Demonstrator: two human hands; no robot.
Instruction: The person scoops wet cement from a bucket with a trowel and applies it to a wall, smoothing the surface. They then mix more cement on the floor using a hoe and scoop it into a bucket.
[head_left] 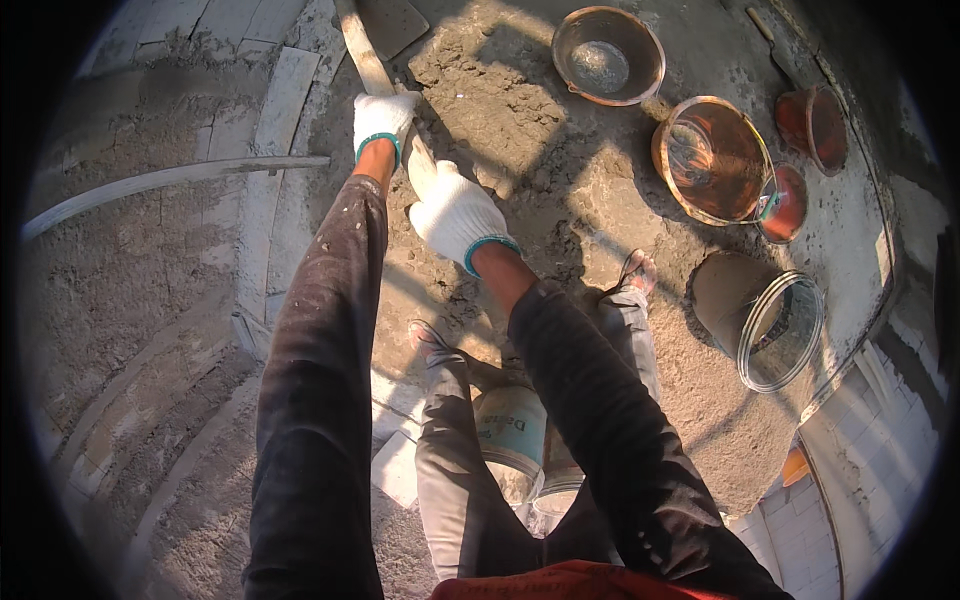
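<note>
Both my hands wear white knit gloves with teal cuffs. My left hand [385, 118] is closed round a long pale wooden handle [365, 50], farther up than my right. Nearer to me, my right hand [458, 213] grips the same handle close to its lower end. The handle slants away to the upper left and leaves the picture at the top, so the tool's head cannot be made out for certain. Just right of the handle lies a heap of wet grey mortar [490, 95], partly in shadow.
At the far right stand a dark tub [640, 65], an orange-brown tub [662, 150] and two red bowls [830, 130]. A grey bucket [732, 290] lies tipped on sand [720, 430]. Near my legs is a light-blue bucket [512, 420]. A curved strip [170, 180] and a board [285, 110] lie left.
</note>
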